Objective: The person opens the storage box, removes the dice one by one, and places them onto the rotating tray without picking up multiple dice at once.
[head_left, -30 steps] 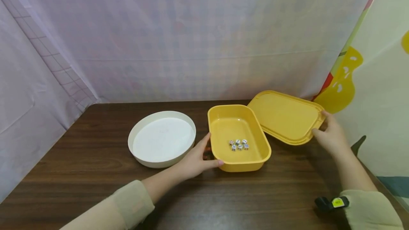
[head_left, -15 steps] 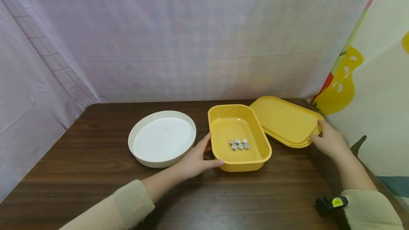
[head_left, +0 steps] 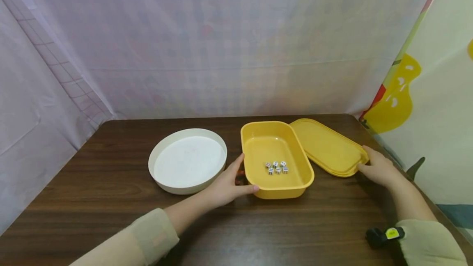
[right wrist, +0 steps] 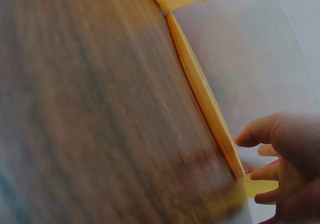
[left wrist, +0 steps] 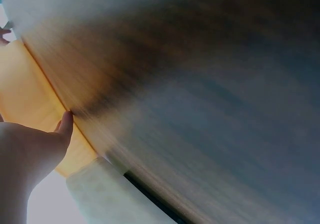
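Down comes the yellow lid (head_left: 329,147), lower and flatter than a second ago, when it was tilted up off the table (head_left: 258,229); it now lies low at two o'clock from the yellow box (head_left: 278,193), its far-left corner hidden behind the box's rim in the head view, and the right wrist view has it edge-on along the wood; the right hand (head_left: 378,167) drops with it, at the lid's four o'clock, fingers parted and thumb right by the edge; whether the thumb touches, I cannot tell.

No such movement over at the box; the left hand (head_left: 227,184) keeps its place at seven to eight o'clock, spread wide, thumb against the near corner and fingertips at the left wall; six white dice (head_left: 278,170) sit unmoved on the box floor, towards six o'clock, in two rows of three; the round white tray (head_left: 184,161) holds its spot at nine o'clock from the box.

On to the lettering; a black strap (head_left: 376,237) by the right sleeve (head_left: 428,239) carries a yellow-green label (head_left: 392,233), its print too small to read; the dice show dark pips, the near-left one apparently a five.
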`<act>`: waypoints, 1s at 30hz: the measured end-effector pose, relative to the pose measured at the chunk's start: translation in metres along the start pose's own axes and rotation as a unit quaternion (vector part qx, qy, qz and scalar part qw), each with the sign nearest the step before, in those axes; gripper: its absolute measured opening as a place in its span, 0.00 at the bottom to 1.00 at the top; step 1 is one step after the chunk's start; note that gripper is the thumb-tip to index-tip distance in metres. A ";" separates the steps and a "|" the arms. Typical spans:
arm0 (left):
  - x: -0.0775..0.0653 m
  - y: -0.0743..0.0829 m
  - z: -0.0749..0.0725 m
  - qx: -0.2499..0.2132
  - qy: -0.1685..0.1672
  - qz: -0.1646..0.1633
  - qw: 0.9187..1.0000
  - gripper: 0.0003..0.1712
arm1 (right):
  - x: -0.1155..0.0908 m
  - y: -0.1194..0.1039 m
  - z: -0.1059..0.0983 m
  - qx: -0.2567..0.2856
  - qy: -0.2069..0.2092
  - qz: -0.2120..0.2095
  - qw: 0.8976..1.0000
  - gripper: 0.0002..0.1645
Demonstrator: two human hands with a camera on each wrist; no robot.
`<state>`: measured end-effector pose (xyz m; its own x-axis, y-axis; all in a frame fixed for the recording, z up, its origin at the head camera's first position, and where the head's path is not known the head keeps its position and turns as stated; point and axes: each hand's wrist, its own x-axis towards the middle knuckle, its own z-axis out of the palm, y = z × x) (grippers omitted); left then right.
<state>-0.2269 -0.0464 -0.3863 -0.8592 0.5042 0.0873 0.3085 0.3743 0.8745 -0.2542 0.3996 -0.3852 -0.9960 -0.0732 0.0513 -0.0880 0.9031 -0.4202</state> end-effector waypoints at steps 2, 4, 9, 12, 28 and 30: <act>0.000 0.000 0.000 0.001 0.000 -0.002 1.000 0.58 | 0.001 0.002 0.002 -0.010 -0.003 -0.015 1.000 0.43; 0.000 0.000 0.000 0.000 -0.001 -0.003 1.000 0.58 | 0.001 0.002 0.004 -0.021 -0.008 -0.022 1.000 0.45; 0.000 0.000 0.000 -0.002 -0.002 0.002 1.000 0.58 | -0.003 0.002 0.005 -0.025 -0.039 0.024 0.999 0.50; 0.000 0.001 -0.001 0.002 -0.005 0.007 1.000 0.58 | -0.006 0.000 0.004 -0.019 -0.052 0.047 0.997 0.50; -0.004 0.012 -0.017 0.030 -0.044 -0.002 0.999 0.49 | -0.008 -0.007 0.000 -0.034 -0.057 0.055 0.996 0.52; -0.005 0.012 -0.019 0.033 -0.051 -0.001 0.998 0.49 | -0.007 -0.009 0.000 -0.035 -0.051 0.052 0.997 0.53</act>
<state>-0.2265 -0.0590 -0.3670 -0.8150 0.5786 0.0327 0.3355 0.4252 0.8406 -0.2462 0.3923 -0.3817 -0.9964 -0.0161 -0.0827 0.0142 0.9354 -0.3533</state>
